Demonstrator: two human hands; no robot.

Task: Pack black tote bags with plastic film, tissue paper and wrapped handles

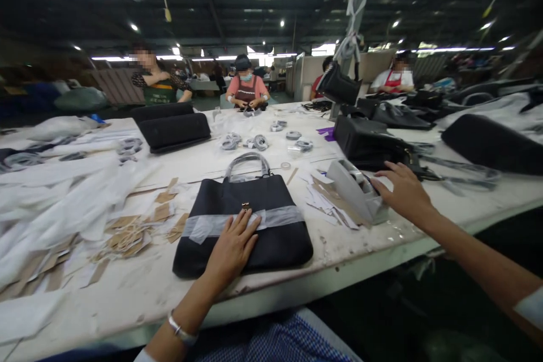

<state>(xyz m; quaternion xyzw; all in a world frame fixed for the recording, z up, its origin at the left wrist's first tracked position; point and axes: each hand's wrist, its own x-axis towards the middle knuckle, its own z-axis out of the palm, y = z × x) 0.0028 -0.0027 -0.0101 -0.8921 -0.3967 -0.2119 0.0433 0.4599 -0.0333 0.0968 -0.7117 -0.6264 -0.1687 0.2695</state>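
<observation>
A black handbag (271, 246) lies flat at the table's front, its handle (246, 159) wrapped in clear film and pointing away from me. A whitish translucent strip (282, 216) runs across its front below a small gold clasp (245, 205). My left hand (234, 240) rests flat on the bag and strip with fingers stretched out. To the right stands a grey tape dispenser (356, 192). My right hand (401, 189) is at its near right end, fingers apart and thumb close to or touching it; whether a piece of tape is at the fingertips I cannot tell.
Brown card tags (127, 235) and white sheets (95, 192) spread on the left. Wrapped handle coils (257, 141) lie mid-table. More black bags (367, 138) crowd the right, and a black bag (173, 127) lies back left. Several co-workers (248, 87) are across the table.
</observation>
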